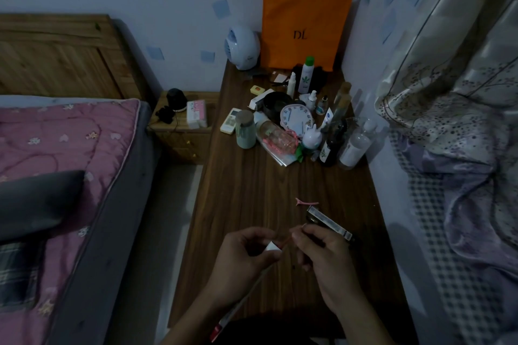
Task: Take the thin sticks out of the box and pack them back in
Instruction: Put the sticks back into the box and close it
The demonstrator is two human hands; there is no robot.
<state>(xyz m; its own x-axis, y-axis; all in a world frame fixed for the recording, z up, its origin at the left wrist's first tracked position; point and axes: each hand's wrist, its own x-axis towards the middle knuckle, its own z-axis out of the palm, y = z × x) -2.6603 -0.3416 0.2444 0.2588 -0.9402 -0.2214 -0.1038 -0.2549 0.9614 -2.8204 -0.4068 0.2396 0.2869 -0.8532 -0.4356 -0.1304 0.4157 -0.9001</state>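
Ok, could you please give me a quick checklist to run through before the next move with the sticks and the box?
1. Left hand grips the long box: ok.
2. White flap at the box's top end is open: ok.
3. Right hand pinches the thin sticks: ok.
4. Sticks' lower end lines up with the box mouth: ok, as far as it shows.
5. Whether more sticks are inside the box: cannot tell.
6. Table just beyond the right hand free for laying sticks: not ok, a pink clip and a dark packet lie there.
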